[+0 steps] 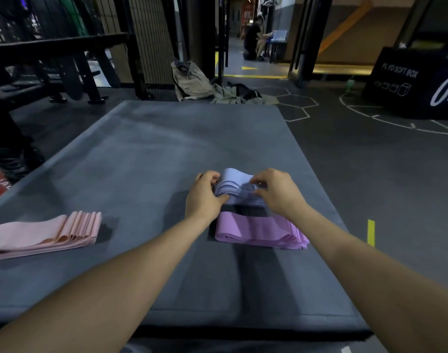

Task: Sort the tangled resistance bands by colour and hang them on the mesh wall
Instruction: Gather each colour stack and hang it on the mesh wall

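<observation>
resistance bands lie sorted on the grey mat (146, 154): a purple stack (261, 233) nearest us, a pink stack (44, 235) off to the left, and a lavender stack (234, 191) just beyond the purple. we judge them light, soft and floppy, best gripped at the folded ends. both arms reach forward; our left hand (205, 197) and right hand (279, 192) pinch the lavender stack's two ends. mesh panels (151, 39) stand far behind.
</observation>
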Tool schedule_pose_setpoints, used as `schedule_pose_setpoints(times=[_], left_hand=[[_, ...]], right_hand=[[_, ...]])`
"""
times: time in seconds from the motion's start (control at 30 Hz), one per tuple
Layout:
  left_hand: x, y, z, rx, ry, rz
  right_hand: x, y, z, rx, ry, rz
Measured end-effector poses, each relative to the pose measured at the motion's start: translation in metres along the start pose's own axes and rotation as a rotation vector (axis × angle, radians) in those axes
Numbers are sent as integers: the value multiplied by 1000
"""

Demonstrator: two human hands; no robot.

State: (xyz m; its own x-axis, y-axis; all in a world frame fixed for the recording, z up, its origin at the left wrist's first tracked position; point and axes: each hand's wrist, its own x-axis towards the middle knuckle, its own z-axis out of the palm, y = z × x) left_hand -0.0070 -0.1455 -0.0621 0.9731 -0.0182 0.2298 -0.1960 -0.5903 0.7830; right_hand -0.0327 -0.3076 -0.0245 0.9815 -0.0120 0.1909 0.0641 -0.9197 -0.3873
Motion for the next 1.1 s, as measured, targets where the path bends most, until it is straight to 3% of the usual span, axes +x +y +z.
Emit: schedule_pose_setpoints(times=[0.43, 0.67, 1.0, 1.1], left_hand=[[1, 2, 6, -67, 7, 103], [4, 0, 8, -111, 34, 132], [7, 0, 6, -172, 21, 31], [10, -1, 6, -195, 6, 15]], right_hand=[[-4, 22, -9, -255, 72, 4], [6, -12, 1, -147, 3, -268], [19, -13, 24, -189, 6, -351], [18, -17, 24, -291, 96, -411]])
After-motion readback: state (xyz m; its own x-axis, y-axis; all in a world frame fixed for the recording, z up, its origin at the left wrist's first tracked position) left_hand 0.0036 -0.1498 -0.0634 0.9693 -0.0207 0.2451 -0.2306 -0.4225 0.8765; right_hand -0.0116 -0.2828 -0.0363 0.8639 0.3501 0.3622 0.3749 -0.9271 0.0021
